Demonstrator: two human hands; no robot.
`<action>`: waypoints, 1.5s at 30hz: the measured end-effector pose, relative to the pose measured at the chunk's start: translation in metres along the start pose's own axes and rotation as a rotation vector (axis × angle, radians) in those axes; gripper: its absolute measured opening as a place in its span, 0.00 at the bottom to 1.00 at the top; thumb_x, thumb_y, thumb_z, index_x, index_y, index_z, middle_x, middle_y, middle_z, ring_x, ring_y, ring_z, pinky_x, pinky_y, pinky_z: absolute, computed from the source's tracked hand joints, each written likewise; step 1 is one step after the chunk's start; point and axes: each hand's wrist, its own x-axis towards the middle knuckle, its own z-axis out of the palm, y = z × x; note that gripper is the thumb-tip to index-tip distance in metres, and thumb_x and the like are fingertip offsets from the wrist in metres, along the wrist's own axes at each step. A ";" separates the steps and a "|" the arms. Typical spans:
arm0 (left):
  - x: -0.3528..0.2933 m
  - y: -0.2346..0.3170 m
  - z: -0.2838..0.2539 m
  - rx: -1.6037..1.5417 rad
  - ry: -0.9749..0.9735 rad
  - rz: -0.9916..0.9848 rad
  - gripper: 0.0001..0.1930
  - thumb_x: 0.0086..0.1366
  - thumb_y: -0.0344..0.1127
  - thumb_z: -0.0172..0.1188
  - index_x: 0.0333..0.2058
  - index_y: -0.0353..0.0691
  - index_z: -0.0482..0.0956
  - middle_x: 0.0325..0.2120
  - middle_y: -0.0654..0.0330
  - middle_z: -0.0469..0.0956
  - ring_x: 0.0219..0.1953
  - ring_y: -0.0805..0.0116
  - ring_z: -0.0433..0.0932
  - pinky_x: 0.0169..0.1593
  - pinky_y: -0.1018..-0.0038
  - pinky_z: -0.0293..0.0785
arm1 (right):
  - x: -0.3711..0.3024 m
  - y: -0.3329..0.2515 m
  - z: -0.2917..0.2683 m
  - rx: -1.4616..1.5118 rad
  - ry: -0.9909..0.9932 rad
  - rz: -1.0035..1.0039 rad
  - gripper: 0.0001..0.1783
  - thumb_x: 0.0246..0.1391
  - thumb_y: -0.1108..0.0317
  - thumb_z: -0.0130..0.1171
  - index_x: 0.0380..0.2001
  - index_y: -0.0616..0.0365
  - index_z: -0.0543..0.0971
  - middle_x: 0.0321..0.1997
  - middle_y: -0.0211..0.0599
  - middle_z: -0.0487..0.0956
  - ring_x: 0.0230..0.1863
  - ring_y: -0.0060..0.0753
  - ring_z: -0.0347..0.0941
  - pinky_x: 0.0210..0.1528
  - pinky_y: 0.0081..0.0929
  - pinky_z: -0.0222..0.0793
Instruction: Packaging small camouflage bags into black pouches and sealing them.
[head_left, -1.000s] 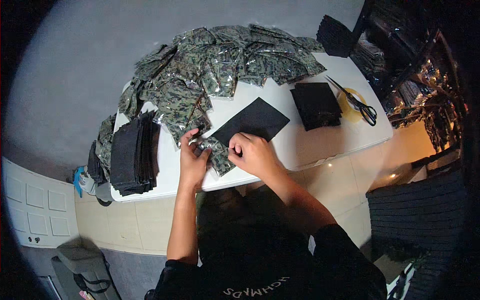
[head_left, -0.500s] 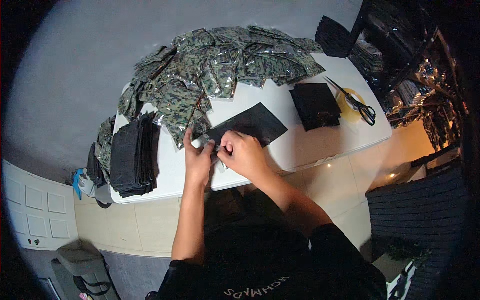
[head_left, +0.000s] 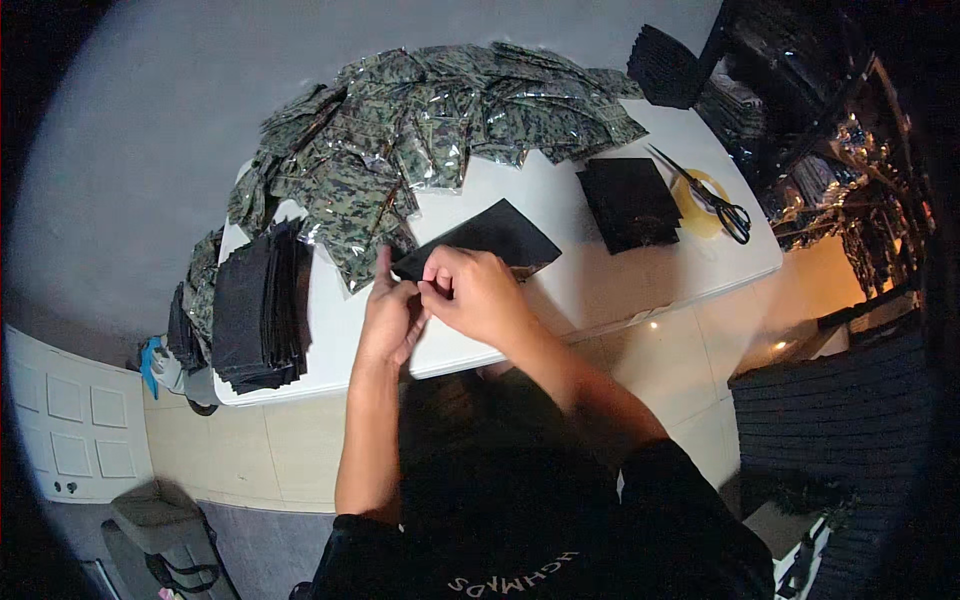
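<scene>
A flat black rectangular piece [head_left: 497, 238], slightly glossy as if in clear plastic, lies slanted on the white table in front of me. At its near left end, my left hand [head_left: 387, 318] has the index finger stretched out and the other fingers curled. My right hand [head_left: 478, 298] is closed in a pinch, its fingertips meeting the left fingers. What lies between the fingertips is too small and hidden to make out. Just beyond my left hand is a clear bag of folded camouflage cloth [head_left: 352, 222], part of a large heap of such bags.
The white table [head_left: 590, 285] carries a stack of black pieces [head_left: 255, 305] at the left and a smaller black stack [head_left: 632, 205] at the right. Black-handled scissors [head_left: 712, 200] lie over a yellowish tape roll [head_left: 697, 222]. Shelves with wrapped goods stand at far right.
My hands have drawn closer together, the right shifting slightly left. Clear plastic seen between them is now hidden. The whole view has shifted a little.
</scene>
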 end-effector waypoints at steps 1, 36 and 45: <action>-0.011 0.010 0.022 -0.074 0.097 0.046 0.48 0.74 0.22 0.51 0.84 0.46 0.33 0.37 0.52 0.83 0.36 0.65 0.84 0.38 0.70 0.84 | 0.003 0.009 -0.010 0.000 -0.009 -0.051 0.11 0.53 0.68 0.76 0.32 0.59 0.82 0.26 0.40 0.83 0.26 0.43 0.82 0.32 0.39 0.77; -0.016 0.027 -0.014 1.119 0.255 0.328 0.16 0.63 0.40 0.76 0.38 0.30 0.89 0.31 0.45 0.89 0.34 0.53 0.89 0.42 0.62 0.82 | 0.104 0.101 -0.001 -0.182 -0.589 0.294 0.32 0.60 0.39 0.74 0.53 0.56 0.89 0.50 0.49 0.90 0.50 0.47 0.87 0.56 0.38 0.80; 0.009 0.018 -0.041 0.801 0.129 0.384 0.06 0.73 0.31 0.67 0.40 0.33 0.86 0.29 0.57 0.86 0.32 0.64 0.83 0.42 0.67 0.78 | 0.112 0.094 -0.014 0.251 -0.656 0.257 0.09 0.70 0.64 0.66 0.46 0.58 0.86 0.44 0.28 0.87 0.49 0.21 0.80 0.56 0.22 0.73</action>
